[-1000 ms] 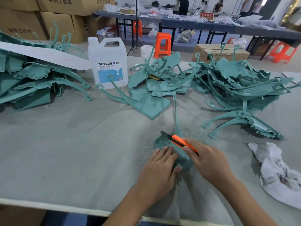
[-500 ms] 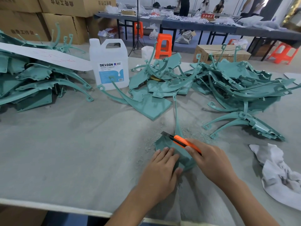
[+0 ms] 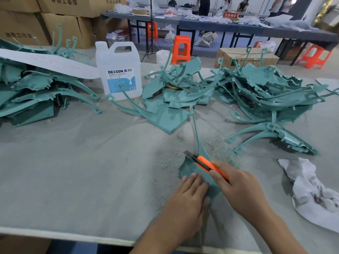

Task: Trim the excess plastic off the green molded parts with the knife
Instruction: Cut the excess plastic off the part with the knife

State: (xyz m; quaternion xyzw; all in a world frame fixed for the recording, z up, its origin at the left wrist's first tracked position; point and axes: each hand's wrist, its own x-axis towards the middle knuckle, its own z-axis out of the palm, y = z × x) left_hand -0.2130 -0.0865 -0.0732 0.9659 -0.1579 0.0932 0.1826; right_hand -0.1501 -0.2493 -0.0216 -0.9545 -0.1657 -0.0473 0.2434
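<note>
- One green molded part (image 3: 195, 168) lies flat on the counter (image 3: 73, 171) near its front edge, directly ahead of the person; its thin stem runs away toward the middle heap.
- Left hand (image 3: 185, 202) lies palm-down, fingers straight and together, grasping nothing but pressing the part's near corner; presumably this pins the piece so it cannot slide under the blade.
- Right hand (image 3: 240, 187) is curled closed round the orange knife (image 3: 207, 165), forefinger along the handle. The blade tip points away and to the left, at the part's far edge, probably so the stroke runs clear of the pinning fingers.
- Pale green shavings (image 3: 172, 162) are scattered on the counter around the part, thickest just beyond it, so trimming looks well under way here.
- Three heaps of green parts sit farther back: left pile (image 3: 33, 94), middle pile (image 3: 176, 90), right pile (image 3: 271, 94). Which are trimmed I cannot tell.
- A white strip of paper (image 3: 45, 65) lies across the left pile.
- A translucent plastic jug (image 3: 119, 70) labelled DEXCON stands upright between the left and middle piles, cap on; its fill level is not readable.
- A crumpled white rag (image 3: 315, 195) lies to the right, well apart from the hands.
- Cardboard boxes (image 3: 60, 21) are stacked behind the counter, closed, contents hidden.
</note>
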